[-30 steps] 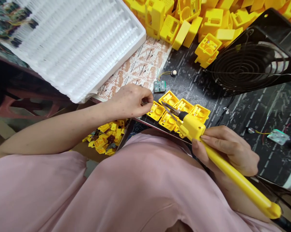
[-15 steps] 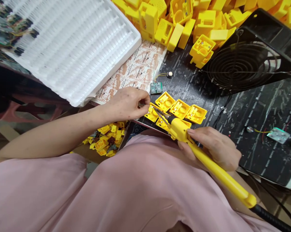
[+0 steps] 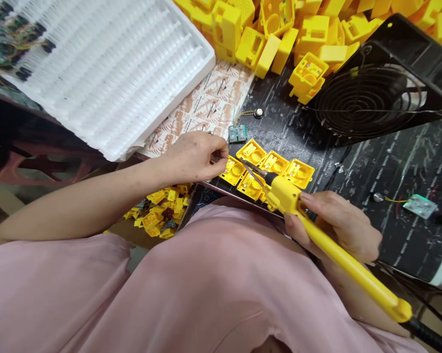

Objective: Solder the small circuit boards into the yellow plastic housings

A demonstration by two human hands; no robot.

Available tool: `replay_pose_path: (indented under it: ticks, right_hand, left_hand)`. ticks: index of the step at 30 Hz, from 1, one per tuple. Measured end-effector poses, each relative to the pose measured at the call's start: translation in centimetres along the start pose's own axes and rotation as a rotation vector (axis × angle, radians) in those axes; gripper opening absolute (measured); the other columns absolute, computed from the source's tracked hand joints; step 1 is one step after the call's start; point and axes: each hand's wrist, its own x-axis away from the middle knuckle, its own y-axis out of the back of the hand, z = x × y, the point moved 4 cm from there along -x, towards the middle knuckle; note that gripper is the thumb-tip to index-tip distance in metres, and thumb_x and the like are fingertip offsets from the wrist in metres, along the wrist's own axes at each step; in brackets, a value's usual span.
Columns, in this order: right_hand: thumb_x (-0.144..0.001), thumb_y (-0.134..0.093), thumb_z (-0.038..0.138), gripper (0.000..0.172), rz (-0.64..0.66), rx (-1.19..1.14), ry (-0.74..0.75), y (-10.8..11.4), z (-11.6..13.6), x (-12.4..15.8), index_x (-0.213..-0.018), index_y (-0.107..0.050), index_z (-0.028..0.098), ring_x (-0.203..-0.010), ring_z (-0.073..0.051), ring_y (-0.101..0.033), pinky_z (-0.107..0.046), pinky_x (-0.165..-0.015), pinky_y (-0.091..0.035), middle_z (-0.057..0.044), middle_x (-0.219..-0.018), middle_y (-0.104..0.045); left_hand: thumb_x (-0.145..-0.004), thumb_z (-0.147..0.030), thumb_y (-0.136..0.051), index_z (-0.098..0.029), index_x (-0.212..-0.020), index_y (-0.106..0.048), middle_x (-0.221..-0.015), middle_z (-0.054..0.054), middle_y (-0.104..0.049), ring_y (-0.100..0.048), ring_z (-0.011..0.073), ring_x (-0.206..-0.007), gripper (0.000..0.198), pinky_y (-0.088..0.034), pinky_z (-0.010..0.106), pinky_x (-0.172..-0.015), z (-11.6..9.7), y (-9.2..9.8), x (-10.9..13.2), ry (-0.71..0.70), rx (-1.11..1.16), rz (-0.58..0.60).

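Note:
My right hand (image 3: 340, 223) is wrapped round a yellow soldering iron (image 3: 338, 250) with a thin metal guide beside its dark tip. The tip hovers over a cluster of small open yellow plastic housings (image 3: 298, 173) near the table's front edge. My left hand (image 3: 197, 156) is closed in a pinch at the leftmost housing (image 3: 233, 170); what its fingertips hold, if anything, is hidden. Just behind the housings lies a small green circuit board (image 3: 237, 133), wired to a round silver part (image 3: 258, 113).
A white foam tray (image 3: 133, 73) stands at the left and a black fan (image 3: 360, 98) at the right. Yellow housings (image 3: 226, 29) are heaped at the back. Another wired circuit board (image 3: 420, 206) lies far right. A box of yellow parts (image 3: 157, 211) sits below the table edge.
My right hand and the soldering iron have moved to the right, and the tip has drawn away from the leftmost housing. My left hand has stayed in place.

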Motion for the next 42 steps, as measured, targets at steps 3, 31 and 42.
replay_pose_path:
  ticks: [3,31,42]
  right_hand:
    - [-0.095,-0.078,0.013,0.057,-0.029,-0.01,-0.045,0.1,-0.5,0.2,-0.146,-0.066,0.035,-0.071,-0.023,-0.078,-0.037,-0.06,-0.07,-0.004,-0.096,-0.083]
    - [-0.084,-0.091,0.021,0.055,-0.385,0.05,0.02,1.3,-4.5,3.3,-0.137,-0.077,0.031,-0.059,-0.016,-0.067,-0.028,-0.046,-0.049,0.001,-0.087,-0.08]
    - [-0.087,-0.088,0.017,0.053,-0.419,0.017,-0.058,1.4,-4.1,3.2,-0.136,-0.076,0.031,-0.066,-0.016,-0.072,-0.029,-0.054,-0.057,0.001,-0.094,-0.082]
  left_hand:
    - [-0.093,-0.03,-0.051,-0.019,-0.095,-0.077,-0.081,0.004,-0.077,-0.07,0.019,-0.079,0.029,-0.05,0.028,-0.078,-0.1,-0.1,0.0,0.007,-0.009,0.007]
    - [-0.084,-0.062,-0.075,-0.023,-0.085,-0.067,-0.111,0.003,-0.081,-0.068,0.0202,-0.106,0.041,-0.054,0.04,-0.098,4.1,1.6,-6.4,-0.02,0.681,-0.481]
    - [-0.089,-0.048,-0.065,-0.024,-0.099,-0.064,-0.105,0.001,-0.081,-0.073,0.02,-0.104,0.026,-0.059,0.042,-0.088,4.9,-0.1,-9.7,0.157,1.135,-0.304]
